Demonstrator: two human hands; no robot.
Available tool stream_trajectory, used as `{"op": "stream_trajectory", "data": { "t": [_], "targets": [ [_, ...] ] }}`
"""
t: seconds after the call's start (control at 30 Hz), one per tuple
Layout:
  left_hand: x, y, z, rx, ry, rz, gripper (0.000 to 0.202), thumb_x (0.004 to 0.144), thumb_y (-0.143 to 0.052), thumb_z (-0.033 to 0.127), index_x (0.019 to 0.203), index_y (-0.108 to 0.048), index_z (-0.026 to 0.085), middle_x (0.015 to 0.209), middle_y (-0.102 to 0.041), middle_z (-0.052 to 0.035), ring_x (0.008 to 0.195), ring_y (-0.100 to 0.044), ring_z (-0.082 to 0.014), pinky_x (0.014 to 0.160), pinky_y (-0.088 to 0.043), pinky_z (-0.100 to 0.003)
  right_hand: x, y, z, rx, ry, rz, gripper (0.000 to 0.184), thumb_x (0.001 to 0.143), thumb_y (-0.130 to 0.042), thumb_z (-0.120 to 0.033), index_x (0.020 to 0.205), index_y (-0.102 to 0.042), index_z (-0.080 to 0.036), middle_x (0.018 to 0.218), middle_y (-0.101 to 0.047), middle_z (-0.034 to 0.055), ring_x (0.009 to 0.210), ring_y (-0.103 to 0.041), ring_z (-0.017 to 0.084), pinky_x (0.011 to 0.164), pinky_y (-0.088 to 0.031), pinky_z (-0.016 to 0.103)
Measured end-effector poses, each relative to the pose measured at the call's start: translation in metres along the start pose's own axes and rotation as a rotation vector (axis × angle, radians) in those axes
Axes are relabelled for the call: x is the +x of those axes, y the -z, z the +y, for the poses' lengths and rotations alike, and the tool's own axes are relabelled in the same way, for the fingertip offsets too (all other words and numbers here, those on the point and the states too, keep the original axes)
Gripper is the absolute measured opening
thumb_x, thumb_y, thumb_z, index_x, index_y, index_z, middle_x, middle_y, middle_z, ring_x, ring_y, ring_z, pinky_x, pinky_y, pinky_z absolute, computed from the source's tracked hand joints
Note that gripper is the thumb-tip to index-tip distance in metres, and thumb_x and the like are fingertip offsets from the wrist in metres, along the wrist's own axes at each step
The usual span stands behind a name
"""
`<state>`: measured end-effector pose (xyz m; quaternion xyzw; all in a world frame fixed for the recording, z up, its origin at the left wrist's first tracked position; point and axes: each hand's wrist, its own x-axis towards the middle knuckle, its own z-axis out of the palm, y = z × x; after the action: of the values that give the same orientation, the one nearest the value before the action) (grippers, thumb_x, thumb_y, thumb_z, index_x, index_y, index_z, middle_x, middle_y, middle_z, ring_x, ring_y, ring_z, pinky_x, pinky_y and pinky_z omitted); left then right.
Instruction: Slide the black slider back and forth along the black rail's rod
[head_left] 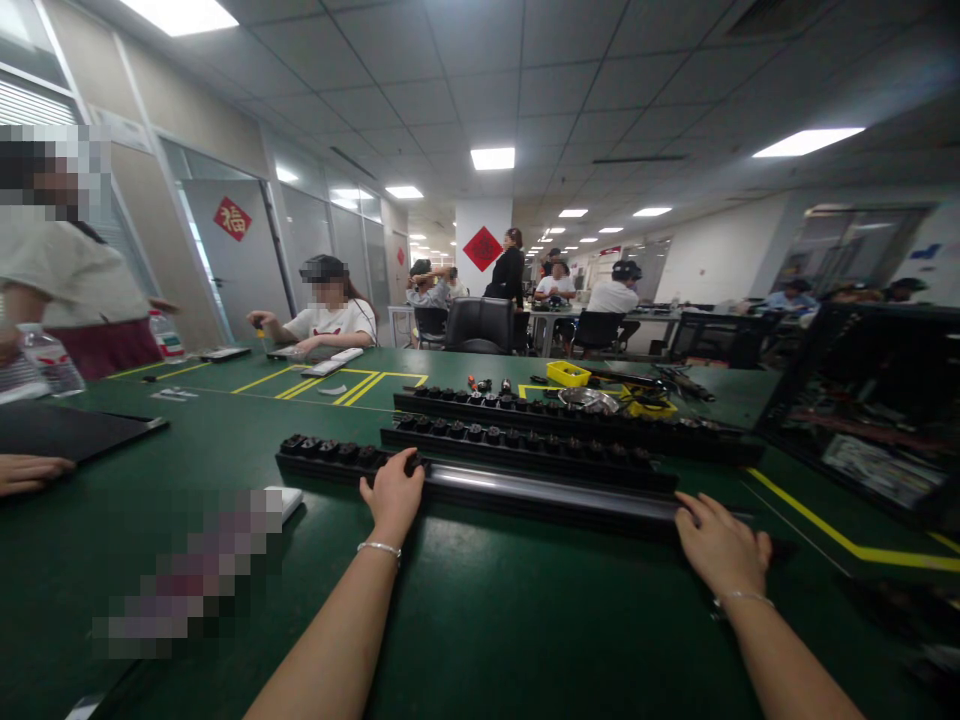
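A long black power strip (540, 488) lies across the green table in front of me. Round black sockets (337, 450) sit along its left part, while a smooth, shiny channel stretches to the right. My left hand (397, 490) grips the strip at the last socket of the row, its fingertips over the black piece there. At the right end, my right hand (720, 545) is closed over the strip's edge, with part of the fingers hidden behind it. Two similar socket-filled strips, a nearer one (517, 437) and a farther one (600, 420), lie just beyond.
Behind the strips are a yellow tray (568, 374), a metal dish (589, 400) and tools. A dark-framed bin (870, 410) stands at right. At left are a co-worker's hand (34, 473), a black panel (75, 432) and a blurred-out object (199, 570). Another person sits across the table.
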<state>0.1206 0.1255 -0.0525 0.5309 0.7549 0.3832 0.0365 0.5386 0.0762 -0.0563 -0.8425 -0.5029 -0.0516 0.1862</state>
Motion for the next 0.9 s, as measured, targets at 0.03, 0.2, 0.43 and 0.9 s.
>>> {"op": "stream_trajectory", "data": {
  "t": [0.03,0.2,0.43,0.9],
  "targets": [
    [0.0,0.0003,0.0002,-0.002,0.0,-0.001,0.033,0.076,-0.047,0.033,0.107,-0.055,0.033,0.11,-0.063,-0.0015,0.102,-0.053,-0.0236,0.1,-0.013,-0.059,-0.0004,0.0005,-0.0001,0.001,0.002,0.002,0.055,0.082,-0.021,-0.046,0.123,-0.052,-0.026,0.132,-0.044,0.0066,0.115,-0.043,0.033,0.099,-0.02,0.055],
    [-0.0003,0.0019,0.0015,-0.005,0.012,-0.006,0.033,0.076,-0.047,0.034,0.107,-0.056,0.033,0.11,-0.063,-0.0013,0.103,-0.054,-0.0244,0.1,-0.012,-0.059,-0.0012,0.0012,-0.0004,0.0,-0.004,0.002,0.056,0.081,-0.022,-0.046,0.123,-0.052,-0.025,0.131,-0.045,0.0073,0.115,-0.042,0.033,0.099,-0.02,0.055],
    [0.0001,0.0012,0.0007,-0.002,0.019,-0.016,0.033,0.076,-0.048,0.033,0.108,-0.056,0.032,0.11,-0.063,-0.0018,0.103,-0.053,-0.0236,0.101,-0.012,-0.058,0.0007,-0.0032,0.0027,0.006,0.013,0.032,0.054,0.081,-0.023,-0.045,0.121,-0.053,-0.026,0.13,-0.046,0.0066,0.113,-0.044,0.033,0.098,-0.021,0.056],
    [-0.0008,-0.0001,0.0004,-0.003,-0.025,-0.023,0.033,0.076,-0.049,0.033,0.109,-0.056,0.032,0.11,-0.063,-0.0016,0.104,-0.053,-0.0229,0.101,-0.018,-0.054,0.0016,-0.0028,0.0032,0.006,0.01,0.015,0.054,0.081,-0.024,-0.046,0.122,-0.052,-0.027,0.131,-0.045,0.0066,0.114,-0.043,0.033,0.099,-0.019,0.055]
  ]
}}
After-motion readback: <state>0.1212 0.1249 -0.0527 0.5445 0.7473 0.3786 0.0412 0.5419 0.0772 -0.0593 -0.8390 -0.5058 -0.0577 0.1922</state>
